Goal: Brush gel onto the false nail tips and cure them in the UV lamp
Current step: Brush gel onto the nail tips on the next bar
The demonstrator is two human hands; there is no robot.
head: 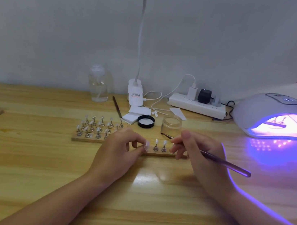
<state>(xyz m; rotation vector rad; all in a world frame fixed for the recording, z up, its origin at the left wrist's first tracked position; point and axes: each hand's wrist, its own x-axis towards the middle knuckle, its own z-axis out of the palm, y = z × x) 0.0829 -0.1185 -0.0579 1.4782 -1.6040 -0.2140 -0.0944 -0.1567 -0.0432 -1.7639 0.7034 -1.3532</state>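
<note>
While the UV lamp [277,118] glowed violet at the right edge of the frame, a nail tip [147,144] was pinched on the small wooden strip [159,153] at centre.

The tip, at the strip's left end, was held between thumb and forefinger of the left hand [117,153]. A purple-handled brush [211,157] was gripped in the curled fingers of the right hand [200,157], bristles pointed toward the open gel jar [171,124] just behind. Two more tips on metal stands [160,145] were seen upright on the strip between the hands. A further strip was seen inside the lamp. A larger board of tips [96,127] was noted left of centre, with the jar's black lid [145,121] behind it to the right.
</note>
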